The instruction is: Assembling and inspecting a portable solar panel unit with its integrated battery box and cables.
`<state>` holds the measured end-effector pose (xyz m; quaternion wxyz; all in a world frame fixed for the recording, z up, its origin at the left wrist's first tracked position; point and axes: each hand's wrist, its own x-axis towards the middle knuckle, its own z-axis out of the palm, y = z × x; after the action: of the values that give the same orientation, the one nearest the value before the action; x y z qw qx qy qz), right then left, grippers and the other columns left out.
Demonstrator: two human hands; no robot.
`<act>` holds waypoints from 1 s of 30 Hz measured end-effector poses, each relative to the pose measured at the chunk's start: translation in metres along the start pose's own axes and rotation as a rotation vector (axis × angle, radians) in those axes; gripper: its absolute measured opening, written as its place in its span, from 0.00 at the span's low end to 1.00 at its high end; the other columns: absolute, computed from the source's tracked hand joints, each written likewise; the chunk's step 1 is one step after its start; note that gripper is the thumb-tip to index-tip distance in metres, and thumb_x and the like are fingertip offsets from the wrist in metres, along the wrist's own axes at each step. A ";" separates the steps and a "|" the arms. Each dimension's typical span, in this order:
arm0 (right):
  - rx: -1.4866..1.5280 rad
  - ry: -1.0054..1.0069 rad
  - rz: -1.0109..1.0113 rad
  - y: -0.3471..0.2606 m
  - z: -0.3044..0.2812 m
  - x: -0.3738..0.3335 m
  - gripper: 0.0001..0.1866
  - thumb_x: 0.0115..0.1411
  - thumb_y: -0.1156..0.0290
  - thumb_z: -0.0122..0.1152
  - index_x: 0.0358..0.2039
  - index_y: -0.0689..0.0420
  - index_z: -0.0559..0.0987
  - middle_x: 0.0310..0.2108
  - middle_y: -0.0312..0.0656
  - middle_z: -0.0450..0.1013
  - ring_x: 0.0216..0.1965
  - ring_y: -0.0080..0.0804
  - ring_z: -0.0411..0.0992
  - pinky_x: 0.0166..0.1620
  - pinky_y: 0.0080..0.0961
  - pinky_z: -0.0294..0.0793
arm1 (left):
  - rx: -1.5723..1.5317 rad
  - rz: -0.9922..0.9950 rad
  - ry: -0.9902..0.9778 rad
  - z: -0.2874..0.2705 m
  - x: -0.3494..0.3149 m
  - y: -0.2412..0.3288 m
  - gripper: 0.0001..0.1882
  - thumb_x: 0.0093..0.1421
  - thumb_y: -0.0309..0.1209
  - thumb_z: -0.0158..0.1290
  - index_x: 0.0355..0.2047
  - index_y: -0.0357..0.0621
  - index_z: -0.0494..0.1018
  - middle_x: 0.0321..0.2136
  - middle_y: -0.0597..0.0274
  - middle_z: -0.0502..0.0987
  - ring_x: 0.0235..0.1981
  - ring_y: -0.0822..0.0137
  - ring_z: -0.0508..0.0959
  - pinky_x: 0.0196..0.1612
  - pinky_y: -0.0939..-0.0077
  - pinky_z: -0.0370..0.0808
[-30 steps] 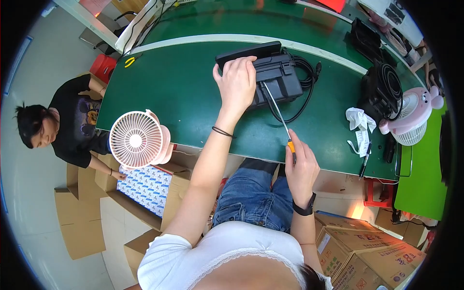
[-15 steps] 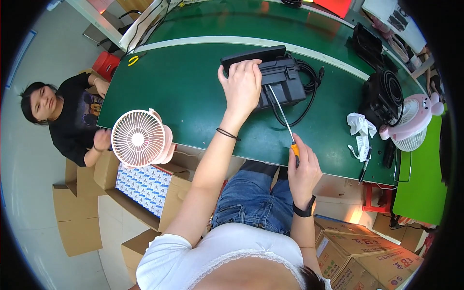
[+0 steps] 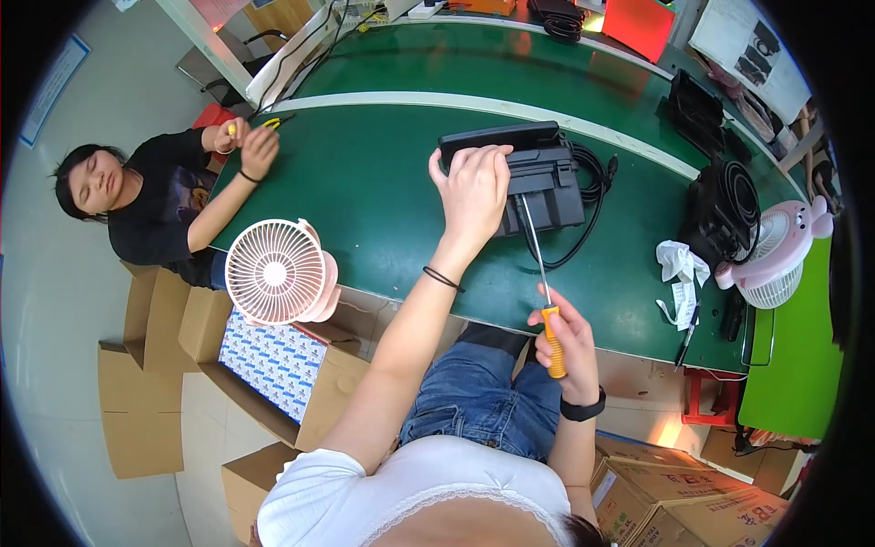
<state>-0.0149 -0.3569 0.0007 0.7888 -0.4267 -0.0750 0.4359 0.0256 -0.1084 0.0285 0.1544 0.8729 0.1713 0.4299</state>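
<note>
A black plastic device [image 3: 545, 199] with its flap raised [image 3: 499, 137] lies on the green table. My left hand [image 3: 474, 193] is closed over its left side and grips it; the fingertips are partly hidden. In my right hand [image 3: 577, 351] is a screwdriver [image 3: 553, 342] with an orange handle and a long metal shaft. Thumb and fingers wrap the handle. The shaft points away from me, and its tip meets the device's near side, though I cannot make out a screw there. A coiled black cable [image 3: 597, 187] lies at the device's right.
A pink fan [image 3: 273, 272] stands at the table's left edge, above an open carton [image 3: 333, 387]. At left, a co-worker [image 3: 164, 196] reaches onto the table. Rightward lie crumpled paper [image 3: 679, 263], a pen [image 3: 688, 324], another cabled black device [image 3: 715, 205] and a second fan [image 3: 775, 242].
My right hand has shifted on the screwdriver, so more of its handle shows. The co-worker's hands have come up to the table's far left, one with something yellow. The whole view has shifted slightly.
</note>
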 end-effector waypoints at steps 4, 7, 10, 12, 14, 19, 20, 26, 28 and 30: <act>0.053 -0.042 0.021 0.002 -0.003 0.002 0.25 0.71 0.69 0.49 0.67 0.57 0.62 0.40 0.43 0.74 0.21 0.17 0.65 0.23 0.13 0.67 | -0.011 -0.009 -0.014 0.003 0.002 -0.003 0.12 0.68 0.33 0.46 0.40 0.49 0.81 0.39 0.68 0.82 0.46 0.65 0.76 0.64 0.42 0.53; -0.448 0.032 -0.120 0.008 0.013 -0.007 0.24 0.70 0.71 0.50 0.66 0.59 0.63 0.40 0.43 0.74 0.23 0.17 0.68 0.26 0.15 0.71 | -0.028 -0.026 -0.032 0.004 0.003 -0.005 0.13 0.68 0.34 0.45 0.40 0.50 0.81 0.39 0.67 0.82 0.47 0.65 0.76 0.64 0.41 0.54; -0.510 0.061 -0.136 0.019 0.019 -0.007 0.24 0.70 0.72 0.51 0.65 0.59 0.63 0.39 0.42 0.74 0.24 0.17 0.70 0.26 0.16 0.73 | -0.031 -0.033 -0.033 0.004 0.004 -0.005 0.13 0.68 0.34 0.45 0.41 0.49 0.80 0.40 0.67 0.81 0.48 0.64 0.76 0.63 0.40 0.54; -0.529 0.074 -0.148 0.022 0.024 -0.004 0.24 0.69 0.73 0.52 0.64 0.60 0.64 0.37 0.41 0.75 0.23 0.17 0.69 0.26 0.17 0.74 | -0.023 -0.018 -0.035 0.003 0.002 -0.004 0.12 0.68 0.34 0.46 0.41 0.49 0.80 0.40 0.68 0.81 0.48 0.64 0.76 0.64 0.40 0.54; -0.564 0.095 -0.163 0.023 0.026 0.000 0.24 0.69 0.73 0.53 0.64 0.60 0.65 0.36 0.40 0.75 0.23 0.16 0.69 0.26 0.17 0.74 | 0.010 0.015 -0.002 0.002 0.000 -0.001 0.12 0.68 0.33 0.46 0.41 0.50 0.80 0.40 0.68 0.81 0.48 0.65 0.76 0.64 0.40 0.54; -0.749 0.201 -0.203 0.032 0.025 0.003 0.24 0.67 0.74 0.54 0.63 0.60 0.66 0.35 0.44 0.76 0.24 0.22 0.73 0.26 0.20 0.75 | 0.009 0.007 -0.022 0.002 0.000 0.000 0.14 0.70 0.34 0.43 0.43 0.53 0.80 0.41 0.68 0.81 0.49 0.63 0.76 0.64 0.44 0.54; -1.022 0.233 -0.492 0.038 0.019 0.008 0.24 0.66 0.74 0.55 0.62 0.60 0.67 0.36 0.47 0.76 0.25 0.29 0.75 0.27 0.23 0.76 | 0.003 0.010 -0.012 0.002 0.000 0.000 0.13 0.69 0.33 0.44 0.42 0.52 0.80 0.41 0.68 0.81 0.48 0.64 0.76 0.64 0.43 0.54; -1.521 0.368 -0.675 0.030 0.028 0.006 0.23 0.64 0.75 0.56 0.60 0.58 0.68 0.36 0.52 0.74 0.27 0.47 0.77 0.29 0.34 0.78 | -0.014 0.005 -0.008 0.005 0.001 -0.002 0.12 0.68 0.33 0.45 0.41 0.50 0.80 0.41 0.68 0.81 0.48 0.65 0.76 0.64 0.42 0.54; -1.588 0.391 -0.610 0.028 0.031 0.005 0.23 0.64 0.75 0.56 0.60 0.58 0.68 0.35 0.50 0.73 0.27 0.47 0.77 0.29 0.35 0.78 | -0.003 -0.004 -0.025 0.004 0.000 -0.002 0.13 0.68 0.33 0.45 0.42 0.50 0.80 0.41 0.68 0.81 0.48 0.65 0.76 0.64 0.42 0.54; -1.595 0.386 -0.615 0.027 0.033 0.005 0.23 0.65 0.75 0.55 0.60 0.59 0.68 0.34 0.49 0.72 0.26 0.46 0.76 0.29 0.35 0.79 | -0.003 0.000 -0.015 0.004 0.001 -0.002 0.13 0.68 0.33 0.45 0.42 0.50 0.80 0.41 0.68 0.81 0.48 0.65 0.76 0.64 0.42 0.53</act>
<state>-0.0449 -0.3261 0.0000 0.3368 -0.8782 -0.3345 -0.0582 0.0287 -0.1070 0.0262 0.1568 0.8760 0.1693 0.4235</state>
